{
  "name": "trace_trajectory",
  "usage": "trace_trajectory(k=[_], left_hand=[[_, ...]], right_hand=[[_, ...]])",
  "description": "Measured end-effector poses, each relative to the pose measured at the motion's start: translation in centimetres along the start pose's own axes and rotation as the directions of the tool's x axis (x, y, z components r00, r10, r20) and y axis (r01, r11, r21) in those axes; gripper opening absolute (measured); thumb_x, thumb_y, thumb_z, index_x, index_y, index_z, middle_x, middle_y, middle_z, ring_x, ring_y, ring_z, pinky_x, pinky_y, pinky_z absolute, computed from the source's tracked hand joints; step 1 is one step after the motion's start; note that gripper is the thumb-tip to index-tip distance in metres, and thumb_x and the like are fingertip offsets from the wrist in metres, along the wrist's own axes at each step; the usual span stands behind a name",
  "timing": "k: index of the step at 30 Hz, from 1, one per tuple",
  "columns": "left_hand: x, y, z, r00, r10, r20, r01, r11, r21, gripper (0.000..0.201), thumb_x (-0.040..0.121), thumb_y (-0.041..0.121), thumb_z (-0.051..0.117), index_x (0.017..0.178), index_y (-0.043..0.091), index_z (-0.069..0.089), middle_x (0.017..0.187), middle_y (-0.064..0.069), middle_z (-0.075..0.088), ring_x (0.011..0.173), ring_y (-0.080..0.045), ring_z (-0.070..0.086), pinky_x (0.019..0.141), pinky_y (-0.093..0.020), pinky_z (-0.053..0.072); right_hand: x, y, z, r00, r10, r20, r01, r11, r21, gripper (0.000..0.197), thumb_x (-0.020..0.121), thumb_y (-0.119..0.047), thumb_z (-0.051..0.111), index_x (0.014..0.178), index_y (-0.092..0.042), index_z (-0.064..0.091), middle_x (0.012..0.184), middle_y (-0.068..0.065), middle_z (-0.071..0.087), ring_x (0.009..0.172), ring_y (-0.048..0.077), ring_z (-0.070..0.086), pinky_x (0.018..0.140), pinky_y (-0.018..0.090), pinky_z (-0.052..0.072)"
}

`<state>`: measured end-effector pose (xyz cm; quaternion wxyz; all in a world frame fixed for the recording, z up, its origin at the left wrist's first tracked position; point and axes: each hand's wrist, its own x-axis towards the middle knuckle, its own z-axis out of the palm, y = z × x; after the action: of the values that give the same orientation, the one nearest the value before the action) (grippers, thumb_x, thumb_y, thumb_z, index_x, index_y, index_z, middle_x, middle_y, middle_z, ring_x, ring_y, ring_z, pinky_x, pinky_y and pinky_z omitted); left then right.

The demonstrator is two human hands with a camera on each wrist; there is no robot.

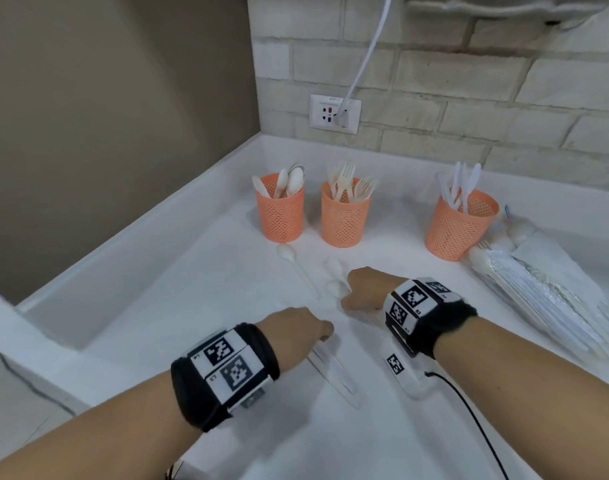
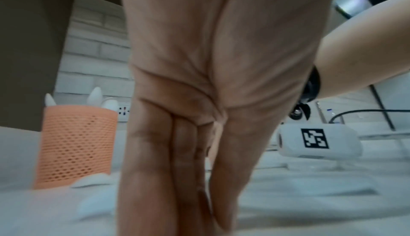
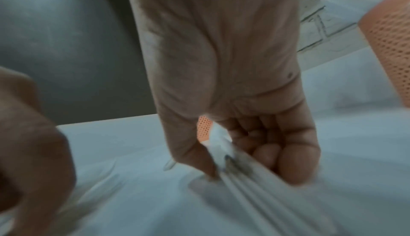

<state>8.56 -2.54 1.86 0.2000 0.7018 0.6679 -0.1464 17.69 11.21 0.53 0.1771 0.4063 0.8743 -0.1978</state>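
Mid-frame in the head view, your left hand is pressing a wrapped packet to the worktop, with loose spoons awaiting the cups. Left wrist view: its fingers are pointing straight down. Right wrist view: your right hand is pinching a wrapper; sorting is looking unfinished.

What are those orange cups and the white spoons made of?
The orange cups look like matte plastic: evenly coloured walls pierced with tiny holes. The white spoons on the counter seem to be thin plastic too, smooth and slightly see-through, though I can't be sure.
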Motion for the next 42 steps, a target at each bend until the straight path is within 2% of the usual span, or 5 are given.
trace_trajectory(k=[12, 21, 29, 35, 42], left_hand=[[-0.2, -2.5, 0.4, 0.931, -0.365, -0.032, 0.358, 0.925, -0.129, 0.033, 0.095, 0.024, 0.048, 0.119, 0.001, 0.05, 0.126, -0.017, 0.044, 0.105, -0.032, 0.057, 0.078, -0.031, 0.042], [0.2, -4.1, 0.9, 0.827, -0.553, -0.098, 0.421, 0.726, -0.544, 0.068, 0.083, -0.003, 0.052, 0.138, -0.001, 0.012, 0.117, -0.021, 0.055, 0.104, -0.032, 0.059, 0.071, -0.03, 0.043], [0.2, -5.2, -0.1, 0.83, -0.554, -0.062, 0.429, 0.706, -0.563, 0.03, 0.095, 0.008, 0.037, 0.122, -0.003, 0.041, 0.126, -0.018, 0.052, 0.115, -0.031, 0.052, 0.077, -0.027, 0.036], [0.9, -6.0, -2.0, 0.784, -0.581, -0.216, -0.149, 0.162, -0.976, 0.011, 0.093, 0.009, 0.048, 0.082, 0.008, 0.046, 0.064, -0.005, 0.038, 0.05, -0.016, 0.039, 0.046, -0.024, 0.034], [1.8, -3.3, -4.4, 0.86, -0.352, -0.368, -0.47, -0.27, -0.84, 0.026, 0.098, 0.026, 0.044, 0.09, 0.006, 0.058, 0.078, -0.012, 0.059, 0.064, -0.022, 0.059, 0.061, -0.034, 0.055]], right_hand=[[1.6, -4.4, -1.3, 0.985, -0.057, -0.161, 0.091, 0.973, 0.21, 0.034, 0.097, -0.02, 0.035, 0.121, 0.004, 0.039, 0.087, 0.011, 0.05, 0.07, 0.023, 0.05, 0.06, 0.03, 0.037], [4.0, -5.0, 0.6, 0.989, -0.035, -0.144, 0.037, 0.999, 0.009, 0.034, 0.09, -0.011, 0.045, 0.059, -0.011, 0.034, 0.063, 0.001, 0.038, 0.06, 0.018, 0.045, 0.049, 0.023, 0.03], [1.1, -2.6, -0.9, 0.997, -0.068, -0.043, 0.074, 0.982, 0.171, 0.007, 0.094, -0.013, 0.038, 0.09, -0.007, 0.038, 0.075, 0.002, 0.044, 0.063, 0.015, 0.042, 0.054, 0.025, 0.032], [-2.0, -1.8, -2.3, 0.975, -0.125, -0.186, 0.223, 0.615, 0.756, 0.014, 0.092, -0.005, 0.038, 0.082, -0.011, 0.046, 0.072, 0.001, 0.042, 0.065, 0.014, 0.041, 0.057, 0.023, 0.04], [-4.3, -3.4, -1.5, 0.953, -0.212, -0.216, 0.252, 0.159, 0.955, 0.017, 0.099, -0.014, 0.04, 0.09, -0.013, 0.054, 0.067, 0.002, 0.048, 0.056, 0.014, 0.046, 0.054, 0.026, 0.041]])
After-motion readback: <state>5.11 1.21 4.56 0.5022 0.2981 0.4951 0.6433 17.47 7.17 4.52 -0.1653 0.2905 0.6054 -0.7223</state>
